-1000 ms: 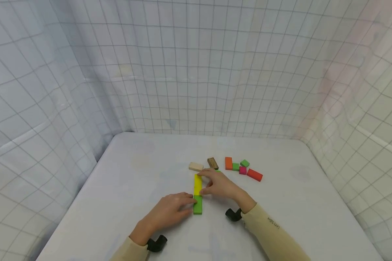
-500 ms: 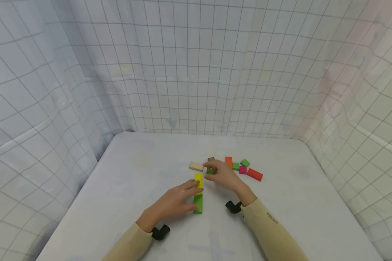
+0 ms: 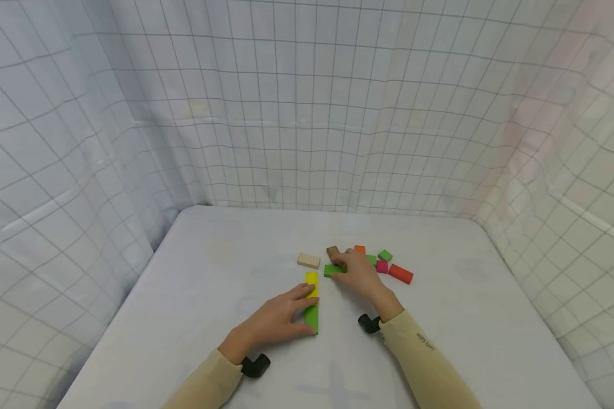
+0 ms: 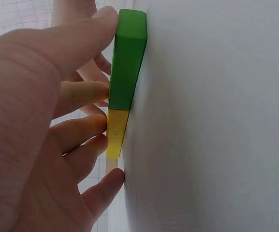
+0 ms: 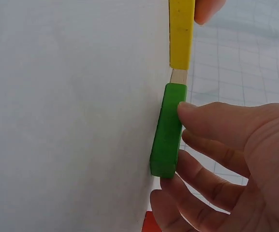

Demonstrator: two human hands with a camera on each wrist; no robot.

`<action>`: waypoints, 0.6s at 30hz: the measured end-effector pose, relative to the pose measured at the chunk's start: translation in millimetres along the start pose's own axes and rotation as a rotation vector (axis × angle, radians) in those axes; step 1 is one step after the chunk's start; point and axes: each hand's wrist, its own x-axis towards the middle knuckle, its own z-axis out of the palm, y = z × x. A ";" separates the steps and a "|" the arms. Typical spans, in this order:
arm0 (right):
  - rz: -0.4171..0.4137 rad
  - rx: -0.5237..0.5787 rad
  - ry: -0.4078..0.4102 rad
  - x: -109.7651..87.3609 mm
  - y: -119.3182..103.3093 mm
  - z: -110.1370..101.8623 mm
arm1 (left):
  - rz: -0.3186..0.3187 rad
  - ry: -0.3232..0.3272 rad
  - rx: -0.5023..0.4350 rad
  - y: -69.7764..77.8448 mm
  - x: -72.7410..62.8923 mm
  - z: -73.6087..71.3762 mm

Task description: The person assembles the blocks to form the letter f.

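Observation:
In the head view a yellow block (image 3: pixel 312 277) and a green block (image 3: pixel 311 319) lie end to end in a line. My left hand (image 3: pixel 273 321) rests over them with fingers spread, thumb at the green block's near end and other fingertips at the yellow one. Just beyond, to the right, lies a second green block (image 3: pixel 330 271), which my right hand (image 3: pixel 360 276) pinches between thumb and fingers. The right wrist view shows the thumb against that green block (image 5: pixel 168 130), fingers at its upper side and end.
A pale wooden block (image 3: pixel 308 261) and a brown block (image 3: pixel 333 252) lie beyond the hands. Right of them are an orange block (image 3: pixel 360 249), small green blocks (image 3: pixel 385 255), a pink cube (image 3: pixel 382 266) and a red piece (image 3: pixel 401 274). Grid-patterned sheets enclose the white table (image 3: pixel 225 244).
My right hand has left the yellow block and moved away and right to the second green block. My left hand has shifted slightly forward over the joined blocks.

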 end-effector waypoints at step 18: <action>-0.003 0.029 -0.052 -3.8 1.5 -5.4 | -0.012 0.003 -0.006 -0.1 -0.9 2.5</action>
